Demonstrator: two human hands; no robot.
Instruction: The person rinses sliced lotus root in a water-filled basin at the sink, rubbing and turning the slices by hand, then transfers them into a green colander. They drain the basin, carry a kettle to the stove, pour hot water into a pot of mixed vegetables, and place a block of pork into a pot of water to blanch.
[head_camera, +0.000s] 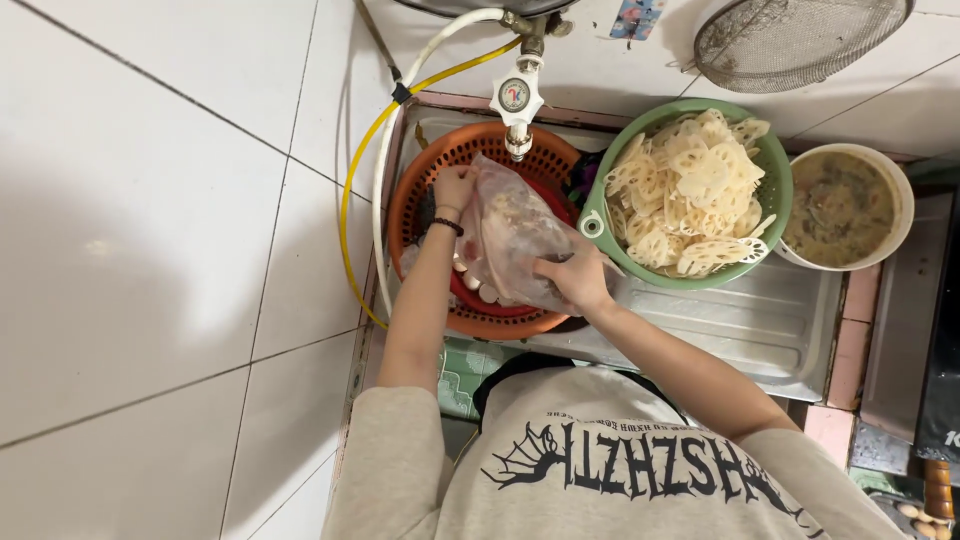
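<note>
A crinkled, translucent plastic bag (510, 240) of pale lumpy contents is held over the round orange perforated plastic basket (425, 185). The bag's upper edge is pinched by the left hand (455, 187), fingers pressed together; its lower side is gripped by the right hand (572, 275), fingers curled into the film. Just beside the basket, a green plastic colander (778, 190) is heaped with lacy white lotus-root slices (690, 190).
</note>
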